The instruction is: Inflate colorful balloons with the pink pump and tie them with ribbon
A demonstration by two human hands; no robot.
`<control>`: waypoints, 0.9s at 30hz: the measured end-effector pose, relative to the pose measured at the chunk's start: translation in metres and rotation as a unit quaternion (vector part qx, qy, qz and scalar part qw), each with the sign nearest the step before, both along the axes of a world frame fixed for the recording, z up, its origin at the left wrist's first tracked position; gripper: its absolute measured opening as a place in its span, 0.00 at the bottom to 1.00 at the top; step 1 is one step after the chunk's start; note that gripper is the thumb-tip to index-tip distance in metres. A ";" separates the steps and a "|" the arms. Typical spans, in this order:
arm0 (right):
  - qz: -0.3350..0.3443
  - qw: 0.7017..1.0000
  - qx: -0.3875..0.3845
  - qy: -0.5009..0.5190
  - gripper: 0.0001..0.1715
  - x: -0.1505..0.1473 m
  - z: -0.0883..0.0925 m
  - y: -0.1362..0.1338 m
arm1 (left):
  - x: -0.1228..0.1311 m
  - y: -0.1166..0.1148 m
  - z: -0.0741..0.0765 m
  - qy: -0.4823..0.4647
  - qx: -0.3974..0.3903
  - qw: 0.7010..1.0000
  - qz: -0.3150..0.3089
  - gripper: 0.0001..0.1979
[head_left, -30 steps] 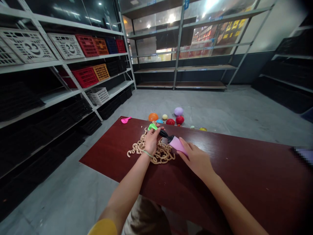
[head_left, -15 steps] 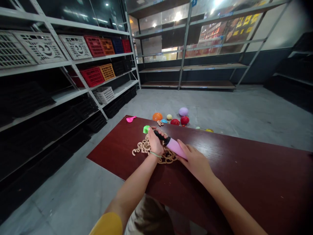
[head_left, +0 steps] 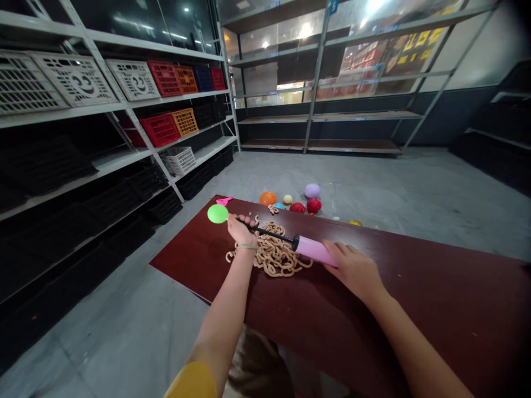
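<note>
A hand pump with a pink barrel (head_left: 314,250) and a thin black rod stretches between my hands. My left hand (head_left: 241,230) is closed round its black end, where a small round green balloon (head_left: 218,213) sits on the tip. Round the pink barrel, at its other end, my right hand (head_left: 352,269) is closed. Below the rod, a heap of tan rope-like loops (head_left: 276,254) lies on the dark red table (head_left: 373,315). A flat pink balloon (head_left: 224,201) rests at the table's far left corner.
Beyond the far table edge, an orange balloon (head_left: 267,198), a purple balloon (head_left: 312,190) and red balloons (head_left: 314,205) lie on the grey floor. Shelves with crates (head_left: 161,130) stand at the left. More shelving (head_left: 309,119) runs along the back.
My hands have moved apart, my left hand to the left and my right hand to the right. The pump's rod now shows. The green balloon has grown rounder and larger.
</note>
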State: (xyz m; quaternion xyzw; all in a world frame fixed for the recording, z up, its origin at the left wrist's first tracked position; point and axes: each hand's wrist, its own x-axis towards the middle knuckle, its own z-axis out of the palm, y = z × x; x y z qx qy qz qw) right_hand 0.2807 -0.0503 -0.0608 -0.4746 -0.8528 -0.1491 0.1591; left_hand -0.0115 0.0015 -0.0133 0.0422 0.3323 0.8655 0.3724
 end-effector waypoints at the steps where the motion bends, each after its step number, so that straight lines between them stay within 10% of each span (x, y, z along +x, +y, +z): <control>1: -0.004 1.000 -0.001 -0.002 0.26 0.003 0.000 0.000 | -0.003 0.000 -0.002 -0.002 -0.003 1.000 0.005 0.13; 15: -0.066 0.997 -0.010 0.043 0.26 -0.027 0.000 -0.020 | 0.094 -0.016 -0.017 0.068 0.028 0.980 -0.184 0.17; 27: -0.054 0.998 0.029 -0.021 0.26 0.016 0.005 0.002 | 0.004 -0.003 0.001 0.012 0.003 1.000 -0.010 0.11</control>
